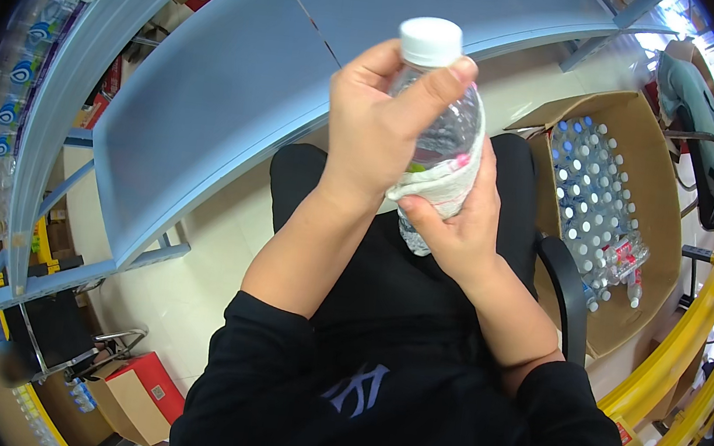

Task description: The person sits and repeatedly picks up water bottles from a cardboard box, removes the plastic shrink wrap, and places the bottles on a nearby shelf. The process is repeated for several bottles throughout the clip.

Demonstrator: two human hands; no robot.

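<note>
A clear plastic bottle [446, 127] with a white screw cap [430, 41] is held upright, slightly tilted, above my lap. My left hand [383, 110] grips its neck and shoulder just below the cap, thumb across the front. Around the lower body lies a white cloth [443, 186] with pink and green marks. My right hand [463, 222] holds the bottle through this cloth, its thumb in front and its fingers mostly hidden behind. The bottle's base shows below the cloth.
A blue metal shelf [227, 89] stretches before me. At right, a large cardboard box [638, 308] holds many capped bottles [588, 190], beside a black chair armrest [565, 280]. Packed bottles [21, 72] stand far left; a red and tan carton [142, 397] sits lower left.
</note>
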